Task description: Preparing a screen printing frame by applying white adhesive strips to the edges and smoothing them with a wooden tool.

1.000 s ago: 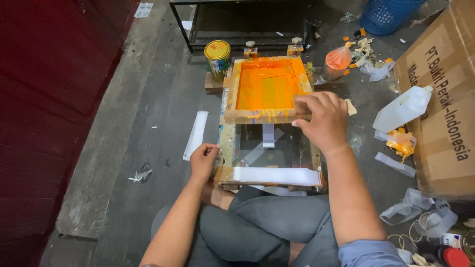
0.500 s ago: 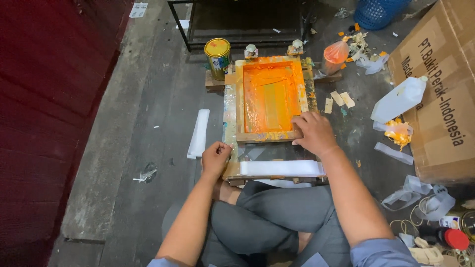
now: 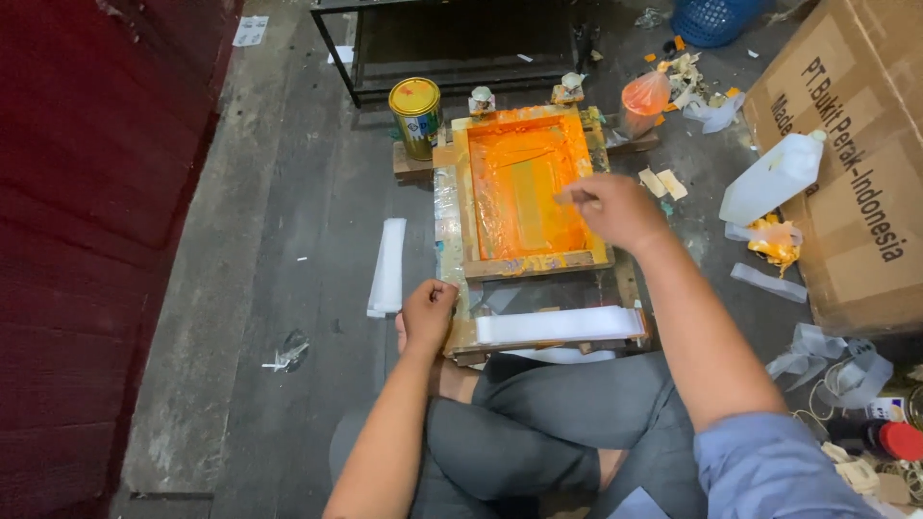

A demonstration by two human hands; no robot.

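Hovering over the orange printing frame, the right hand seemed clenched around something small; the left hand, fisted, pressed the frame's near-left corner.

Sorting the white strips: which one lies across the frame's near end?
The long white strip beside the left hand; the other strip lies on the floor, left of the frame.

Right hand fingertips motion-blurred

Dim, even light; moving hand blurred, edges perhaps slightly bowed.
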